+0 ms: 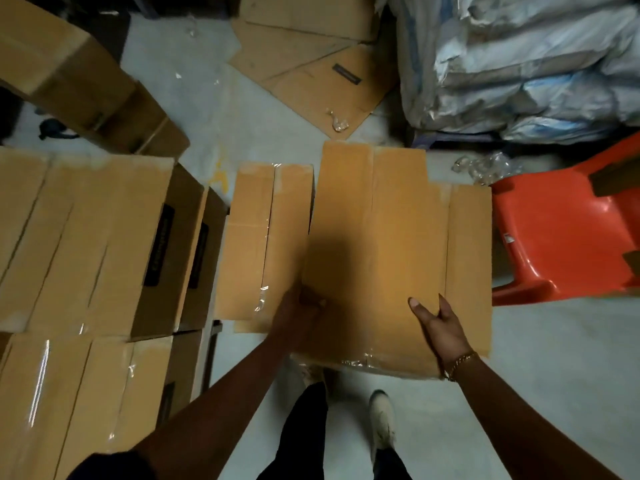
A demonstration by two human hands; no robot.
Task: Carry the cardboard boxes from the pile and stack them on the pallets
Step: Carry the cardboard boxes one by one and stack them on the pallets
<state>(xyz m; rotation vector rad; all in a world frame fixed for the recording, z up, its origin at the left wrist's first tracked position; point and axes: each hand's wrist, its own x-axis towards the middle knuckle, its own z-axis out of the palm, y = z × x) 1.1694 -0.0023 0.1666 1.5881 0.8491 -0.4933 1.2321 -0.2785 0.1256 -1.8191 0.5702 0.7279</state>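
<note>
Left hand and right hand grip the cardboard box at its near end.

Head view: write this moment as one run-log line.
left hand grips brown cardboard box | right hand holds it | orange plastic chair at right

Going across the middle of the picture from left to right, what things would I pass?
Stacked boxes → taped box → held box → orange chair.
</note>
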